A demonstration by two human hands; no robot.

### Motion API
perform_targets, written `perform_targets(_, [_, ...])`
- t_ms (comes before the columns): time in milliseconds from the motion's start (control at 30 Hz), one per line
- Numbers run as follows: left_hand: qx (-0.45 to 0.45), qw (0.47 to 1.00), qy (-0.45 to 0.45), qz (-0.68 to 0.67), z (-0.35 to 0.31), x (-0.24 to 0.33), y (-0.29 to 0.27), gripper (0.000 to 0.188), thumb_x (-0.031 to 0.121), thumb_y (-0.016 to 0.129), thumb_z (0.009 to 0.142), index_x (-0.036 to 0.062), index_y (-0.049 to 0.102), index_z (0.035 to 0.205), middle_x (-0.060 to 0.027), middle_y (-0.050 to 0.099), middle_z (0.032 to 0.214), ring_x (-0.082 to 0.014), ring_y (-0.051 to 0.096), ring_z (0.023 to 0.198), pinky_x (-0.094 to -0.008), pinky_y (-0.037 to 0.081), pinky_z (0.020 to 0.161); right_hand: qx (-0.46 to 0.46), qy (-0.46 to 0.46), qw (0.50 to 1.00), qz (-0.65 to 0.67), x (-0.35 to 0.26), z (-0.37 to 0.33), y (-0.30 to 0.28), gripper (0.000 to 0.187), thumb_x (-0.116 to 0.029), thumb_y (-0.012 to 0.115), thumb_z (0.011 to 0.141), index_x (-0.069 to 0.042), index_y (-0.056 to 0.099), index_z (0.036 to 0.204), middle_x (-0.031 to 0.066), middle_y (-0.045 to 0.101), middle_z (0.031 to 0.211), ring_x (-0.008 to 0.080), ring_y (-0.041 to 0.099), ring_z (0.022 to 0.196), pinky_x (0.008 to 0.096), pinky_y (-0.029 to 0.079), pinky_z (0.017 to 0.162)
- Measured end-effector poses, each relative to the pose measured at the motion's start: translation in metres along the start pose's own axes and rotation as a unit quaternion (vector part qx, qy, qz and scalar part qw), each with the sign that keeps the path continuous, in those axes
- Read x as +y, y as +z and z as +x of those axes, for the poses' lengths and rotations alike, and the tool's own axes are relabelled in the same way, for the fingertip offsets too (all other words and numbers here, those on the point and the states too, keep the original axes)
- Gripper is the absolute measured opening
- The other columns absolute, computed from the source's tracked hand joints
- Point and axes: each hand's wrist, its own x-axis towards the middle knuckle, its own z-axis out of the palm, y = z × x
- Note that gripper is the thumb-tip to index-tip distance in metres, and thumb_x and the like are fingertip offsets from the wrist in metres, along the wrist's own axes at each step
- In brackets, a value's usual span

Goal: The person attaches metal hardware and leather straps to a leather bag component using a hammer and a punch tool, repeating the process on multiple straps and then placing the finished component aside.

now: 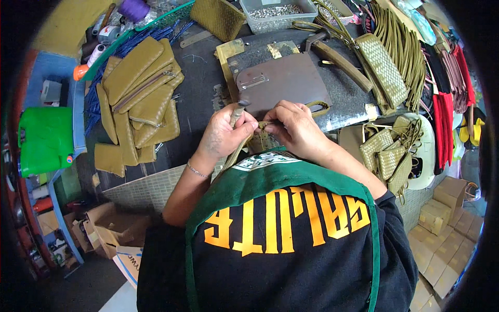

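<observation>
Both hands pinched a woven olive strap [258,130] at table edge: left hand [224,134] w/ small tool [238,112], right hand [297,127] fingers closed. Strap looked light, floppy; best held near ends.

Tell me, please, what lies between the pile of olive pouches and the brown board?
In the head view, only bare dark tabletop separates the olive pouches from the brown board.

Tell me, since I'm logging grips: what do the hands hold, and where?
Both hands, left hand and right hand, pinch a small olive woven piece between fingertips at its top edge; details are hidden.
</observation>
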Motion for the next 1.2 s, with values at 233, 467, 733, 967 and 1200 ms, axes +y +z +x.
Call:
perform_targets(233, [0.048, 0.998, 0.011, -0.044, -0.004, 0.005, 0.003, 0.021, 0.0, 0.053, 0.08, 0.0065, 0.037, 0.068, -0.0075, 0.057, 0.077, -0.0082, 0.049, 0.069, -0.0235, 0.041, 0.064, 0.032, 0.072, 0.992, 0.097, -0.009, 0.008, -0.001, 0.011, -0.011, 0.058, 0.076, -0.002, 0.054, 0.078, 0.0101, 0.055, 0.075, 0.0265, 0.055, 0.073, 0.035, 0.04, 0.067])
perform_targets(467, [0.127, 0.962, -0.099, -0.22, -0.003, 0.01, 0.021, 0.009, 0.008, 0.049, 0.081, 0.0043, 0.043, 0.076, -0.007, 0.053, 0.071, -0.0114, 0.051, 0.063, -0.025, 0.043, 0.06, -0.045, 0.175, 0.9, 0.396, 0.004, 0.014, 0.004, 0.016, -0.013, 0.053, 0.083, 0.003, 0.056, 0.083, 0.0087, 0.06, 0.075, 0.01, 0.053, 0.069, 0.0266, 0.045, 0.063])
perform_targets(733, [0.161, 0.945, -0.111, -0.261, -0.002, -0.003, 0.012, 0.005, 0.008, 0.047, 0.079, 0.0041, 0.043, 0.08, -0.01, 0.054, 0.067, -0.017, 0.054, 0.06, -0.0278, 0.046, 0.059, -0.202, 0.127, 0.959, 0.154, 0.023, 0.038, -0.032, 0.027, -0.016, 0.06, 0.076, -0.003, 0.058, 0.099, 0.0143, 0.062, 0.083, 0.0227, 0.06, 0.077, 0.033, 0.045, 0.07])
perform_targets(967, [0.214, 0.924, -0.142, -0.284, -0.007, -0.003, 0.014, 0.006, 0.009, 0.048, 0.079, 0.0048, 0.044, 0.078, -0.0087, 0.054, 0.067, -0.0163, 0.054, 0.059, -0.027, 0.045, 0.058, 0.134, -0.037, 0.973, -0.186, -0.005, 0.011, -0.02, 0.024, -0.019, 0.066, 0.064, -0.008, 0.058, 0.084, 0.0088, 0.049, 0.093, 0.0289, 0.047, 0.087, 0.0374, 0.039, 0.074])
perform_targets(1200, [0.177, 0.984, 0.011, 0.013, -0.01, 0.008, 0.028, 0.005, 0.002, 0.049, 0.078, 0.0016, 0.046, 0.074, -0.0041, 0.051, 0.064, -0.0081, 0.048, 0.059, -0.023, 0.04, 0.056, -0.018, 0.265, 0.861, 0.434, -0.015, -0.003, 0.017, 0.026, -0.022, 0.06, 0.08, 0.003, 0.057, 0.079, 0.0067, 0.058, 0.074, 0.0098, 0.054, 0.065, 0.0233, 0.043, 0.057])
